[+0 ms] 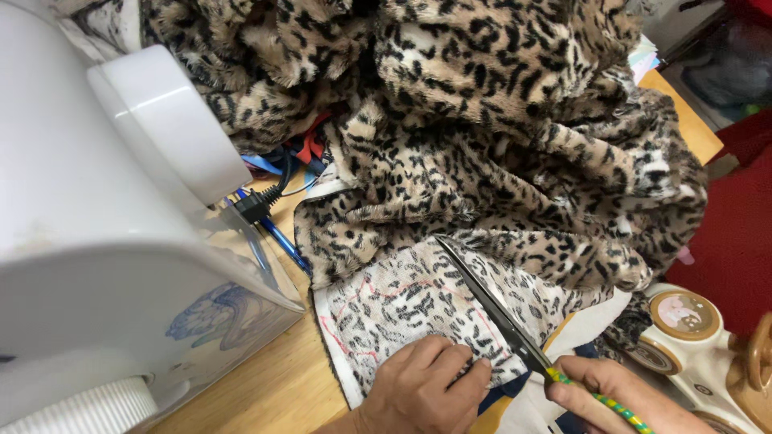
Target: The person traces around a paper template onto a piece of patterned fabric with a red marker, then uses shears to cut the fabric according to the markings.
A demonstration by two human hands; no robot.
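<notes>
One white sewing machine (pixel 104 241) far left on wooden table (pixel 273 386). One leopard-print fabric (pixel 498 137) heaped centre. Left hand (pixel 426 386) pressed flat, fingers curled, on its pale underside. One pair of scissors (pixel 490 309), blades lying on fabric, gripped by right hand (pixel 611 394).

My wooden desk (pixel 281 386) carries a white sewing machine (pixel 96 241) at left, a heaped leopard-print fabric (pixel 498 145) across the middle and right, a black plug (pixel 253 206) and blue pens (pixel 281 237) between them, and a cream toy (pixel 691 337) at the right edge.
</notes>
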